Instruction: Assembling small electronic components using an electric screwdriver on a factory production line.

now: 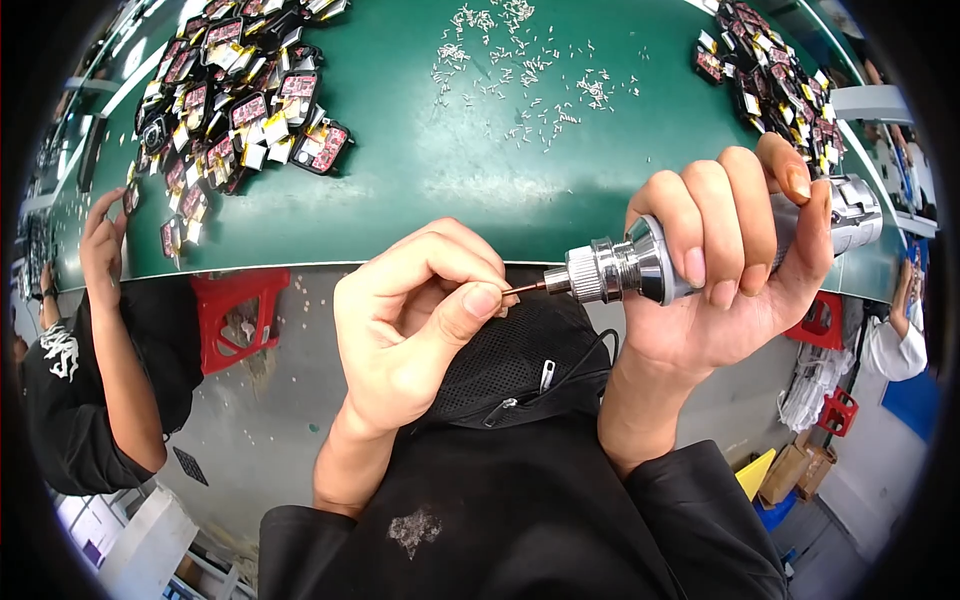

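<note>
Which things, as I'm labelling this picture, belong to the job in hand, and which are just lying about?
In the job:
silver power screwdriver, in the right hand
its bit, tip at the left hand
probably tiny screw-like pieces and black-cased circuit boards

Likely lying about:
red stool
brown cardboard boxes

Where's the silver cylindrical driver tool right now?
In the head view, right of centre, the driver tool is gripped in the right hand, its thin copper-coloured bit reaching the left hand at thumb and forefinger.
</note>
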`<state>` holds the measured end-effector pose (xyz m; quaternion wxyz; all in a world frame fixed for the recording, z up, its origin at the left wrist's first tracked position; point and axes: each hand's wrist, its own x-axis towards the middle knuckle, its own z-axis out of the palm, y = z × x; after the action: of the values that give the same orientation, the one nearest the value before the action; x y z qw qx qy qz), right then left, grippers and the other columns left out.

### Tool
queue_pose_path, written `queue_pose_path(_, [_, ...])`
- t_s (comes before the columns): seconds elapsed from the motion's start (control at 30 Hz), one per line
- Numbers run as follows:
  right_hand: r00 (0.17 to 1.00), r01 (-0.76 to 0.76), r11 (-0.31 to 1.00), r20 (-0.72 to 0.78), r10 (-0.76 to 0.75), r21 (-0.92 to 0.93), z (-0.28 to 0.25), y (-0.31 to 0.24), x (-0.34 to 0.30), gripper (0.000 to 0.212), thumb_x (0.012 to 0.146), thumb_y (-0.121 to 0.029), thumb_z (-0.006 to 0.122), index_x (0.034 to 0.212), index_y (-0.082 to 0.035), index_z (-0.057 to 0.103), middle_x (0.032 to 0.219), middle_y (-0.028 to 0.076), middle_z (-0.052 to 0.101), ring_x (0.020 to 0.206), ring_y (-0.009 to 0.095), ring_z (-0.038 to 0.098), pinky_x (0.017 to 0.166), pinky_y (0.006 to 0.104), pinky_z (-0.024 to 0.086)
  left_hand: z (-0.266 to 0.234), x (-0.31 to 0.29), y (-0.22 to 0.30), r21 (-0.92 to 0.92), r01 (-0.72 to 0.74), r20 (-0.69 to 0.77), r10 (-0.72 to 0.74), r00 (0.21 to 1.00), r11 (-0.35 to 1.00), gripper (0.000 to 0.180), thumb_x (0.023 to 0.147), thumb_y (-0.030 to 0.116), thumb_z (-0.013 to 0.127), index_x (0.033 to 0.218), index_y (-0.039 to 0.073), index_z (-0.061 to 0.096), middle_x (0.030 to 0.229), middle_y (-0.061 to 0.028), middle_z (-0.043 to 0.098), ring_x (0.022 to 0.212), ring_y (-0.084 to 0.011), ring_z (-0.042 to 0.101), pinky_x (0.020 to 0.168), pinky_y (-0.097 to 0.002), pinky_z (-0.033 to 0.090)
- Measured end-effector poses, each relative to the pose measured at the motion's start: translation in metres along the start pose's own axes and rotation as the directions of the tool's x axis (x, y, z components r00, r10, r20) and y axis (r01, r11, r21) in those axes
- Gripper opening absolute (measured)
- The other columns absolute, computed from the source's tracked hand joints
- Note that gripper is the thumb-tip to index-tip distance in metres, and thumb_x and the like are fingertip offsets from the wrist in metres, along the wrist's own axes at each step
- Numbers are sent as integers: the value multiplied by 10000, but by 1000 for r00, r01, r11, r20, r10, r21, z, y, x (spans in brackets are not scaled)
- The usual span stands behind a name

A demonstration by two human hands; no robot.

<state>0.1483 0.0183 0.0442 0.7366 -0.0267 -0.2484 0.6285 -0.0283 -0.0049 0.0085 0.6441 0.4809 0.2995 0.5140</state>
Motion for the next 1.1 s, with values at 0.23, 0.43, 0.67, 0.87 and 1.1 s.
queue_pose_path(0.23, [999,8,989,52,0,-149,-6,-5,0,194,935,-216,452,917,-36,523,504,-35,375,407,72,359,491,253,343,7,7,-5,596,-304,61,336,940,743,51,764,-71,612,741,-44,576,691,-99,569,585,-152,520,528,-239,419])
queue_pose_path(0.43, [998,27,986,54,-19,-165,-15,-8,0,206,941,-210,425,933,-36,534,510,-36,378,418,70,362,494,253,344,10,11,-9,550,-235,76,233,970,802,56,772,-67,607,754,-37,563,692,-95,564,569,-160,513,511,-247,417])
queue_pose_path(0.67, [1000,17,992,-7,-18,-123,-25,-10,-1,206,940,-203,426,933,-29,535,511,-39,377,419,66,362,491,250,345,14,12,-14,567,-217,108,189,976,795,50,796,-60,595,767,-40,560,702,-98,566,579,-171,521,522,-255,426])
queue_pose_path(0.87, [998,-3,995,-66,-4,-97,-31,-14,1,195,938,-201,429,925,-31,523,503,-39,361,418,66,359,497,249,345,19,17,-18,559,-192,92,170,981,807,55,782,-79,597,766,-40,563,703,-104,568,604,-201,543,544,-269,437])
queue_pose_path(1.1, [992,35,998,-118,-42,-60,-33,-20,5,193,929,-211,451,899,-31,514,503,-37,366,417,72,360,505,244,343,16,20,-19,525,-125,24,132,991,842,55,766,-76,620,778,-45,577,723,-104,572,619,-164,539,555,-251,432])
